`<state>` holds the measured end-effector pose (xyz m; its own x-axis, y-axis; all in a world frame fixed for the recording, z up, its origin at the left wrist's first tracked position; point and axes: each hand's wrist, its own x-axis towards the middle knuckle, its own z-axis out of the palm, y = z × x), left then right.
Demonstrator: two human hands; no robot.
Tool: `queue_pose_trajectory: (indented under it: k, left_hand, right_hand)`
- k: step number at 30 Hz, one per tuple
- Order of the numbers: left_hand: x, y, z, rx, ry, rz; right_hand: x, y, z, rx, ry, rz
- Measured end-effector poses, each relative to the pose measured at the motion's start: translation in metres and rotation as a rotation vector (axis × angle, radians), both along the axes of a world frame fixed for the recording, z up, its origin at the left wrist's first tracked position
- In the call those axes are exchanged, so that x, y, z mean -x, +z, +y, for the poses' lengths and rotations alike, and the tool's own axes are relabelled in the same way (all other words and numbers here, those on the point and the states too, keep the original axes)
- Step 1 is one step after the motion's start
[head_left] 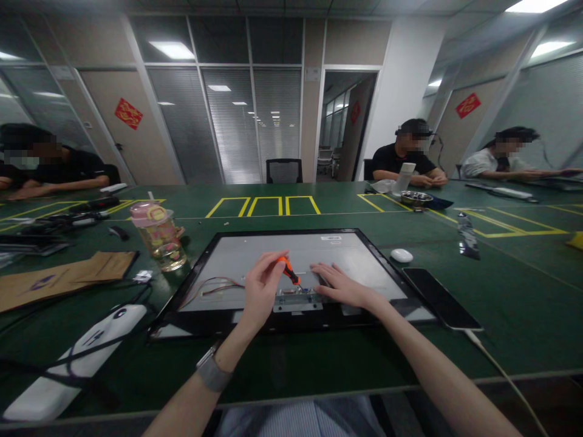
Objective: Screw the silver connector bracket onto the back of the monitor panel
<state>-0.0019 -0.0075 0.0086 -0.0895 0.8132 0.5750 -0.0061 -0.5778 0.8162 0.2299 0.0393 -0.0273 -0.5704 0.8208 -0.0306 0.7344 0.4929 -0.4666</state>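
Note:
My left hand (265, 282) is closed around the handle end of an orange and black screwdriver (290, 271). The tool slants down to the right, its tip at a metal bracket (297, 306) near the front edge of a flat display panel (268, 246). My right hand (341, 285) lies flat on the panel just right of the bracket, fingers stretched out. The panel has a grey back and a black frame, and rests flat on the green table. Thin wires (214, 285) run across it left of my left hand. Whether the tip sits in a screw is too small to tell.
Right of the panel are a black phone (441, 297) on a white cable and a white oval case (401, 255). On the left stand a pink-lidded bottle (159, 237), a brown paper bag (64, 276) and a white device (77, 358) with black cables. Other people sit across the table.

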Motion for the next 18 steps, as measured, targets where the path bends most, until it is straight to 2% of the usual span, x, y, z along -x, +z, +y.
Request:
queue_pose_trajectory:
  k: [4,14,18]
  left_hand:
    - [0.0002,-0.0026,0.0038,-0.028,0.089,0.025]
    - [-0.0030,-0.0035,0.0018,-0.052,0.171,0.044]
    - [-0.0026,-0.0048,0.0029,-0.036,0.157,0.045]
  right_hand:
    - [0.0002,0.0006,-0.0002,0.004,0.004,0.006]
    - [0.0008,0.0012,-0.0003,-0.002,0.000,-0.016]
    - [-0.0002,-0.0016,0.0014,-0.002,-0.001,-0.009]
